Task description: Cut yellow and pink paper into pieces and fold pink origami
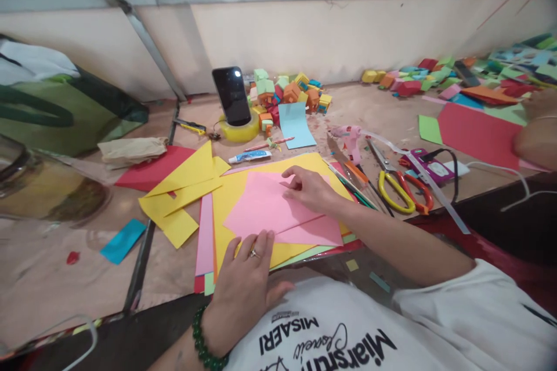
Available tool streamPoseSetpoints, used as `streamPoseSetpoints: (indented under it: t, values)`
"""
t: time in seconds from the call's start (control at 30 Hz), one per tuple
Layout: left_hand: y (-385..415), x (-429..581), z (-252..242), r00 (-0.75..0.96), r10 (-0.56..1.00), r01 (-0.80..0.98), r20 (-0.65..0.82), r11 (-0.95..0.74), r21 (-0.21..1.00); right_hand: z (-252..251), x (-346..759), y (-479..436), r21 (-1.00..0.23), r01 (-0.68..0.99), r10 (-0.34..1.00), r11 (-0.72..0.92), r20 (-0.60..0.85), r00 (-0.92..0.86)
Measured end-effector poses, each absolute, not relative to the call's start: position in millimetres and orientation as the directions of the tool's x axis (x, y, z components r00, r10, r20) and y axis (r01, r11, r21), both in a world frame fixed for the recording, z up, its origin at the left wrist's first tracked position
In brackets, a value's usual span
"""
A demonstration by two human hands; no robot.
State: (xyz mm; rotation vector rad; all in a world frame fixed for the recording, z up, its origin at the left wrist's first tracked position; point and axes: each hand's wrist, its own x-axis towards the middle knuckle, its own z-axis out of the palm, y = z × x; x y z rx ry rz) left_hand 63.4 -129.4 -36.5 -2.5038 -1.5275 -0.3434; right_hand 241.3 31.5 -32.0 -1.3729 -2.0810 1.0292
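Note:
A pink paper sheet (265, 203) lies folded on a stack of yellow paper (235, 191) at the near table edge. My left hand (246, 284), with a ring and a green bead bracelet, lies flat with fingers stretched out on the pink sheet's near edge. My right hand (308, 188) rests on the sheet's right part, fingertips pressed down on a fold, holding nothing I can make out.
Yellow-handled scissors (398, 188), a pink glue gun (352, 139), a glue tube (250, 156) and a phone (231, 95) propped in a tape roll lie behind. Piles of coloured paper cubes (287, 93) line the wall. Another person's arm (535, 139) is at right.

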Motion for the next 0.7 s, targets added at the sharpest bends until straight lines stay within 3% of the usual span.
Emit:
streamPoseSetpoints:
  t: [0.13,0.2,0.27,0.37,0.43,0.5,0.6,0.7]
  values:
    - [-131,63,-41,0.419,0.838,0.892,0.349,-0.451,0.011,-28,240,30,-0.751,0.607,0.904,0.259,-0.033,-0.427]
    - [-130,63,-41,0.41,0.837,0.894,0.363,-0.448,0.023,-25,239,26,-0.661,0.664,0.893,0.35,0.022,-0.449]
    - [-130,63,-39,0.402,0.84,0.897,0.366,-0.441,0.028,-22,237,18,-0.498,0.682,0.831,0.536,0.166,-0.532]
    - [-131,64,-37,0.389,0.852,0.903,0.351,-0.428,0.039,-20,237,-2,-0.211,0.476,0.521,0.853,0.342,-0.782]
    - [-132,65,-36,0.386,0.856,0.906,0.343,-0.422,0.035,-19,237,-16,-0.07,0.291,0.297,0.954,0.333,-0.895]
    - [-132,66,-35,0.389,0.852,0.907,0.35,-0.421,0.018,-19,239,-28,0.028,0.204,0.187,0.979,0.302,-0.935]
    - [-131,67,-33,0.396,0.84,0.905,0.371,-0.426,-0.001,-23,242,-37,0.085,0.19,0.159,0.978,0.286,-0.945]
    - [-130,67,-32,0.402,0.829,0.899,0.387,-0.438,0.005,-31,250,-38,0.054,0.208,0.186,0.977,0.265,-0.946]
